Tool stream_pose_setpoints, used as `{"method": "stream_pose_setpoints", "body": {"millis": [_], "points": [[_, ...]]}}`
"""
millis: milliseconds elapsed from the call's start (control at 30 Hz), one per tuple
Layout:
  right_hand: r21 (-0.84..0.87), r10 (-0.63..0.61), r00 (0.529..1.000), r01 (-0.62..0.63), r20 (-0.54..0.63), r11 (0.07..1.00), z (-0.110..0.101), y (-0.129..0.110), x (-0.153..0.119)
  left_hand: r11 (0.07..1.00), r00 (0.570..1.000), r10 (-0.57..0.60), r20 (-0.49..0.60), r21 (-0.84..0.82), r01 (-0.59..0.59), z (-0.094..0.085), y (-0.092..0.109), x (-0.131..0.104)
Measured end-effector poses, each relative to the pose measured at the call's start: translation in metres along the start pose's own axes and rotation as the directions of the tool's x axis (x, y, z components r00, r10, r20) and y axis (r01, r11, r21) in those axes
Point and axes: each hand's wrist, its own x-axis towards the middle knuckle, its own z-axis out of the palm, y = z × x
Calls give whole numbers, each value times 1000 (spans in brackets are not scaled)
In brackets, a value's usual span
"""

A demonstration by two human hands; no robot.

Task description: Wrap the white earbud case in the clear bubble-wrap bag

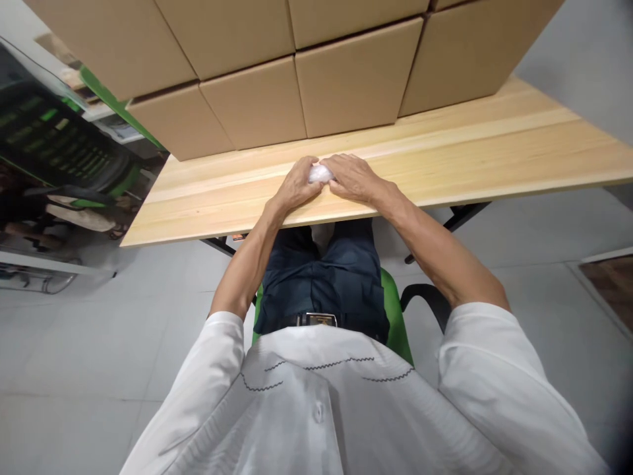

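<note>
Between my two hands, near the middle of the wooden table [237, 191], is a small whitish, slightly shiny bundle [320, 174]. It looks like something in clear plastic wrap, but its exact kind cannot be made out. My left hand [297, 187] curls around its left side, thumb toward me. From the right, my right hand [354, 178] presses on it with bent fingers. Both hands rest at the tabletop, close to the front edge. The fingers partly cover the bundle's two ends.
Stacked cardboard boxes [356, 72] form a wall along the table's far side. I sit on a green chair [395, 316] with a black armrest [426, 298]. At the left are a dark green-backed chair [59, 142], shelving and part of another person's leg [82, 214].
</note>
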Motion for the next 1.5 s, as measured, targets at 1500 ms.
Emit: {"method": "stream_pose_setpoints", "body": {"millis": [1500], "points": [[812, 177, 926, -376, 332, 446, -39, -32, 12, 527, 989, -81, 121, -837, 146, -17, 90, -15]]}}
